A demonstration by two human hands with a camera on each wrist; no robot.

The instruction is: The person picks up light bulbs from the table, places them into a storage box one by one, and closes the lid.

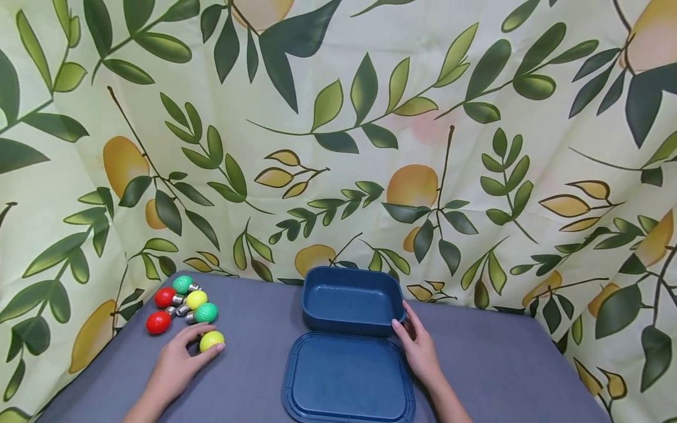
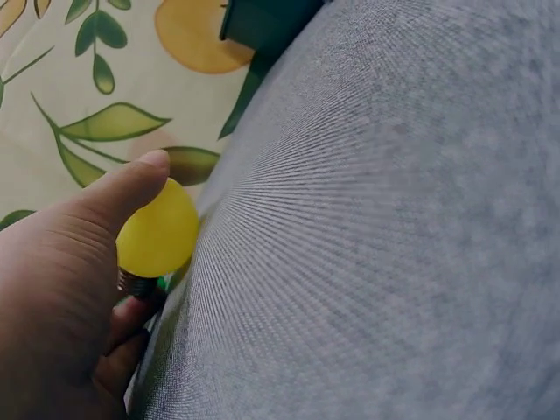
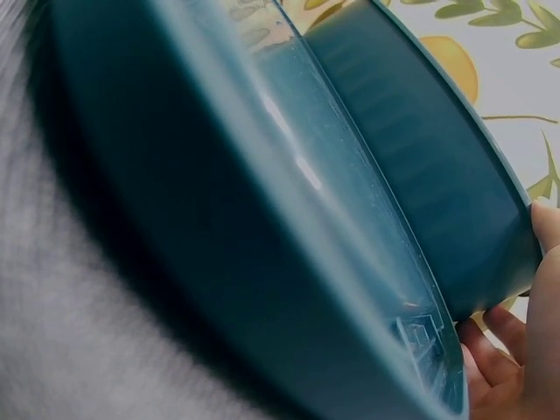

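Gray cloth [image 1: 245, 370] underlies yellow bulb [image 1: 213, 340] pinched in left hand [image 1: 180, 359]; right hand [image 1: 421, 346] grips box [image 1: 346, 326].

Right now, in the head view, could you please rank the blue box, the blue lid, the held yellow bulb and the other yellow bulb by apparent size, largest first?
1. Blue lid
2. Blue box
3. Held yellow bulb and other yellow bulb, unranked: the left hand partly covers the held one.
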